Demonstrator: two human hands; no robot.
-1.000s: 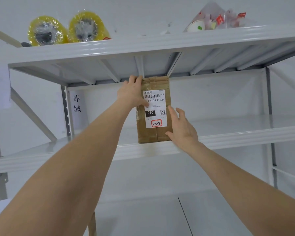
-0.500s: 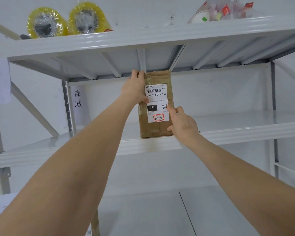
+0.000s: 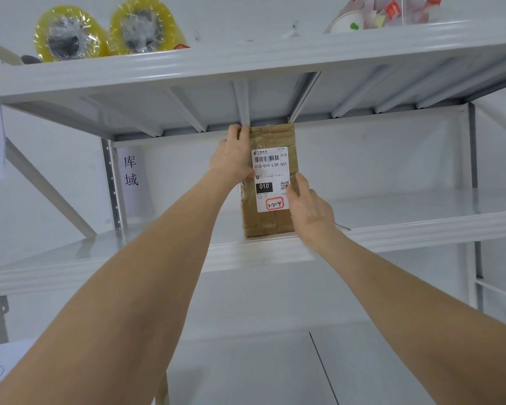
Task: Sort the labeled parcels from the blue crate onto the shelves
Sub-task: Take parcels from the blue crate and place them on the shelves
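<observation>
On the top shelf at far left sit two yellow tape rolls (image 3: 70, 36), and below them a paper sign (image 3: 130, 173) hangs by the upright; neither matters to my job. My left hand (image 3: 232, 159) grips the upper left edge of the cardboard parcel (image 3: 263, 225), with the fingers curled over its top corner. The parcel stands upright on its short end at the front lip of the middle shelf (image 3: 421, 226). Its white label (image 3: 270, 171) faces me, with 3-2-4 handwritten in red. I judge it a light, stiff box. It is taped over, so the brown faces may be a little slick, and it is tall and narrow enough to tip forward if released carelessly. The best hold is across the two long side edges, not on the label. My right hand (image 3: 310, 211) lies against the lower right edge with fairly straight fingers, steadying rather than clasping. The blue crate is out of view.
</observation>
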